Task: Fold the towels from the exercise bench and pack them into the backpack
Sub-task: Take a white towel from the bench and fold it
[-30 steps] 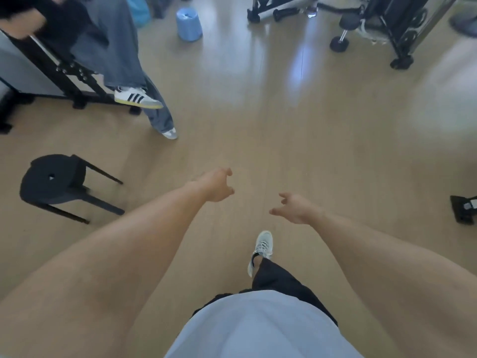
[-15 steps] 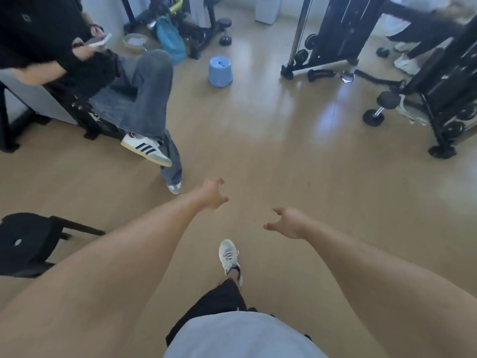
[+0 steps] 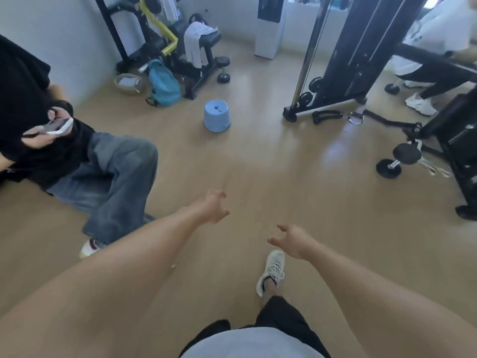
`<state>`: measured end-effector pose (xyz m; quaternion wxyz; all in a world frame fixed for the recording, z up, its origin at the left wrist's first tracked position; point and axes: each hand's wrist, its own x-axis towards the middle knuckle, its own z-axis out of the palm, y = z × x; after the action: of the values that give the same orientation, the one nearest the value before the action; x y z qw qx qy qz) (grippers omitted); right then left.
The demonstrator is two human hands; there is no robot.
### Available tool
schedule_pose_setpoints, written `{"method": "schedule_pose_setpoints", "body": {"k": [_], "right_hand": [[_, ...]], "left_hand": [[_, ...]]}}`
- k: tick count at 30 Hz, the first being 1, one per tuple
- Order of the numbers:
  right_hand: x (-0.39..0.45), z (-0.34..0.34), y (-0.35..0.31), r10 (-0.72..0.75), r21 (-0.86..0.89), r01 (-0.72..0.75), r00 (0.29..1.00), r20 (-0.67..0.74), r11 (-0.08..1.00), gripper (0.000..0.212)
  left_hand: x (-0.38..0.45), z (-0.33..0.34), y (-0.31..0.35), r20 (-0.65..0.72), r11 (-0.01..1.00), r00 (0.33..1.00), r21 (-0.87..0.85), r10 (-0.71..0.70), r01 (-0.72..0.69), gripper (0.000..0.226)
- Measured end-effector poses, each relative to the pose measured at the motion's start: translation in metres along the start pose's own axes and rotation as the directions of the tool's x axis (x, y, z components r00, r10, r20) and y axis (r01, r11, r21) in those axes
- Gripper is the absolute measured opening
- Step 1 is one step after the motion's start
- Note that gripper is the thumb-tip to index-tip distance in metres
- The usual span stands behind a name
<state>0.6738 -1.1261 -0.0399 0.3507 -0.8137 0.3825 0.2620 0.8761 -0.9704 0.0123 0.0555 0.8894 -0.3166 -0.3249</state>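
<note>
Both hands are held out in front of the body over the tan wooden floor (image 3: 296,177), empty. The left hand (image 3: 213,206) has its grip loosely spread, the fingers slightly curled around nothing; the right hand (image 3: 294,240) is likewise relaxed and holds nothing.

The white towels (image 3: 193,42) are draped over the black padded exercise bench (image 3: 210,37) at the far side of the room, hanging down its near edge, so the long axis of the cloth runs roughly vertical. The light blue fabric backpack (image 3: 164,85) stands on the floor just beside the bench's base, to its left.

From both hands the towels lie well apart, ahead and somewhat to the left; the left hand is judged the nearer. A pale blue plastic stool (image 3: 216,116) stands between the hands and the bench, and a seated person in wide jeans (image 3: 108,171) is at the left. An approach on foot is probably needed before any grasp.
</note>
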Motion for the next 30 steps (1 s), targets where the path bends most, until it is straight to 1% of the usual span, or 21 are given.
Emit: {"method": "schedule_pose_setpoints", "body": {"k": [4, 9, 13, 17, 20, 24, 30], "right_hand": [[0.096, -0.087, -0.026, -0.081, -0.034, 0.08, 0.997, -0.02, 0.996, 0.071], [0.189, -0.194, -0.074, -0.128, -0.177, 0.125, 0.992, -0.005, 0.976, 0.072], [0.266, -0.257, -0.128, -0.135, -0.271, 0.125, 0.991, -0.02, 0.954, 0.071], [0.346, -0.299, -0.194, -0.162, -0.386, 0.14, 0.986, -0.025, 0.912, 0.071], [0.409, -0.326, -0.244, -0.164, -0.387, 0.141, 0.986, -0.026, 0.911, 0.071], [0.48, -0.363, -0.305, -0.155, -0.339, 0.14, 0.988, -0.016, 0.93, 0.071], [0.577, -0.423, -0.375, -0.139, -0.318, 0.141, 0.99, 0.029, 0.938, 0.07]], "left_hand": [[0.096, -0.052, 0.017, -0.035, 0.996, 0.996, 0.002, -0.085, 0.085, 0.057], [0.19, -0.107, 0.027, 0.005, 0.979, 0.981, -0.067, -0.192, 0.192, 0.058], [0.267, -0.151, 0.028, 0.017, 0.97, 0.98, -0.143, -0.198, 0.198, 0.056], [0.356, -0.192, 0.004, 0.0, 0.959, 0.978, -0.196, -0.21, 0.206, 0.056], [0.423, -0.229, -0.023, 0.032, 0.941, 0.968, -0.227, -0.249, 0.25, 0.058], [0.502, -0.285, -0.05, 0.098, 0.937, 0.96, -0.215, -0.261, 0.277, 0.055], [0.613, -0.371, -0.063, 0.104, 0.936, 0.965, -0.237, -0.241, 0.259, 0.054]]}}
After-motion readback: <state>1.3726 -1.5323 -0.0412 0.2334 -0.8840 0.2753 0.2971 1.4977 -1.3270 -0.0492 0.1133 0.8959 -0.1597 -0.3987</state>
